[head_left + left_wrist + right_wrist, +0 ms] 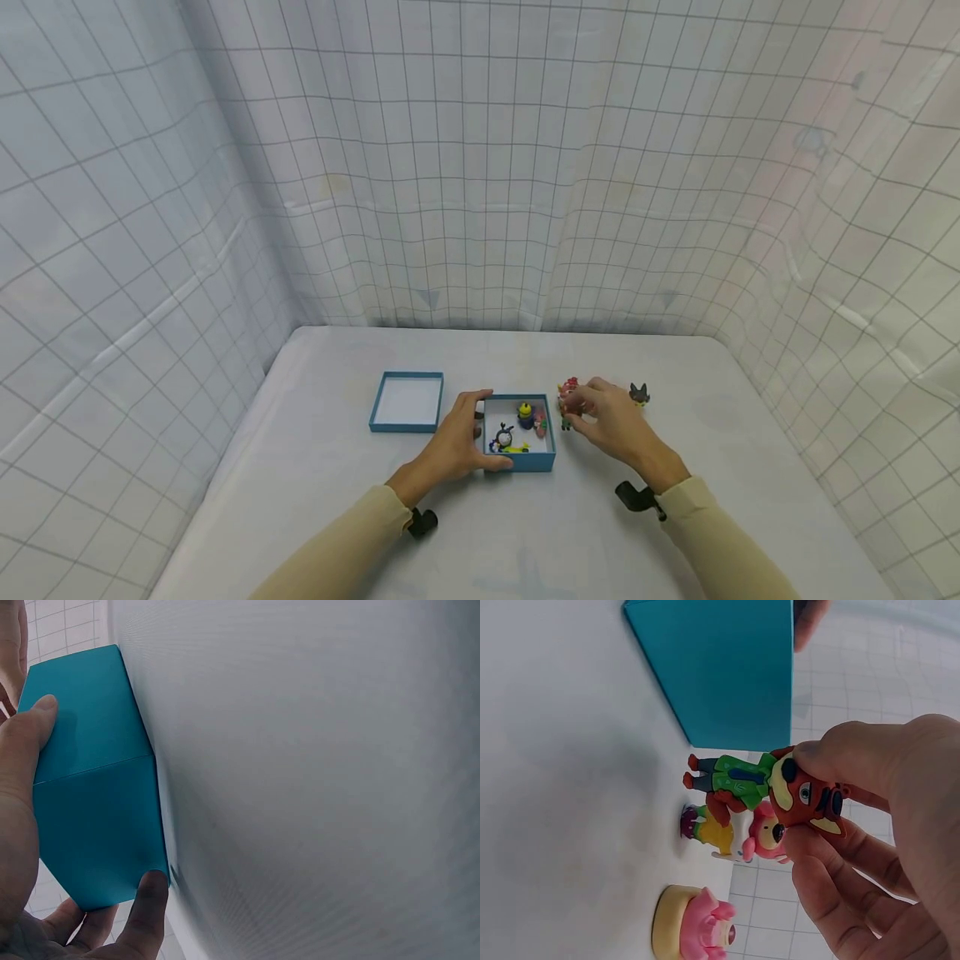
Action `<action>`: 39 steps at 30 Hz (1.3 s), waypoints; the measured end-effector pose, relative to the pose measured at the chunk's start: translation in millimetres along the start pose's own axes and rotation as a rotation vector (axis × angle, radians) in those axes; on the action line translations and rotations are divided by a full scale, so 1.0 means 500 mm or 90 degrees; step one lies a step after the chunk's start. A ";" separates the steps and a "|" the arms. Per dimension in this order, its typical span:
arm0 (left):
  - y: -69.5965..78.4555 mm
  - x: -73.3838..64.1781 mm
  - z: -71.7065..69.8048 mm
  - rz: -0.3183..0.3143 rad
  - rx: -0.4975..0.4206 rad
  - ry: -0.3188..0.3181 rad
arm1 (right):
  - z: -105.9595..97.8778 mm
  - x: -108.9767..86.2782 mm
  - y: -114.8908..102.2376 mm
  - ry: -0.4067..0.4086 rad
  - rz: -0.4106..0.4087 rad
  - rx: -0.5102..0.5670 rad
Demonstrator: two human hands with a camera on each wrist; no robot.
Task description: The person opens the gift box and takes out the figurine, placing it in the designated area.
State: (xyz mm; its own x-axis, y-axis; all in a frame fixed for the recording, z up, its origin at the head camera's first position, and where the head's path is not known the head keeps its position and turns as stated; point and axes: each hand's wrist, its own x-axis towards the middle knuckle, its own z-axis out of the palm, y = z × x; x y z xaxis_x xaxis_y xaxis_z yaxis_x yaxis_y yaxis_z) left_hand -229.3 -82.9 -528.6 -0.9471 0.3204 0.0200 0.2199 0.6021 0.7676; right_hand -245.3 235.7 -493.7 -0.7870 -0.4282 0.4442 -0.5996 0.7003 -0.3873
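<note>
My left hand (453, 442) grips an open blue box (531, 462) by its left side, the thumb at the near wall. In the left wrist view its fingers wrap round the teal-blue outer walls. Several small figurines lie inside, among them a yellow-and-dark one (527, 416), a pink one (540, 423) and a black-and-white one (503, 437). Just right of the box, my right hand (618, 425) pinches a brown fox-like figurine (739, 778) in a green shirt by its head. The figurine is upright above the table, its feet apart from the surface.
A pink-headed figurine (718, 834) and a pink one on a cream base (699, 924) stand beyond the held one. Farther right stands a dark-eared figurine (639, 393). A shallow blue lid with white inside (405, 428) lies left of the box. Gridded curtains surround the white table.
</note>
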 end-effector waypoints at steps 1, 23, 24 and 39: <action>0.000 0.000 0.000 0.000 0.001 0.000 | 0.001 -0.001 0.001 -0.001 0.002 -0.003; 0.004 0.003 -0.004 0.005 -0.002 -0.001 | 0.015 -0.012 0.014 -0.032 0.029 0.001; 0.004 0.004 -0.004 0.005 -0.002 0.000 | 0.016 -0.012 0.014 -0.033 0.028 -0.001; 0.001 0.001 -0.001 -0.001 -0.005 -0.002 | 0.013 -0.017 0.010 -0.044 0.009 -0.028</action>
State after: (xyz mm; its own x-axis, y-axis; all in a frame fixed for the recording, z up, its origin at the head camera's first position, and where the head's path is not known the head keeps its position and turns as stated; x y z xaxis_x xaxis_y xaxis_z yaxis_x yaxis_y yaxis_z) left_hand -229.9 -82.8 -527.9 -0.9470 0.3208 0.0166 0.2158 0.5970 0.7727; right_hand -242.4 239.3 -504.8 -0.8043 -0.4553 0.3818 -0.5827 0.7302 -0.3567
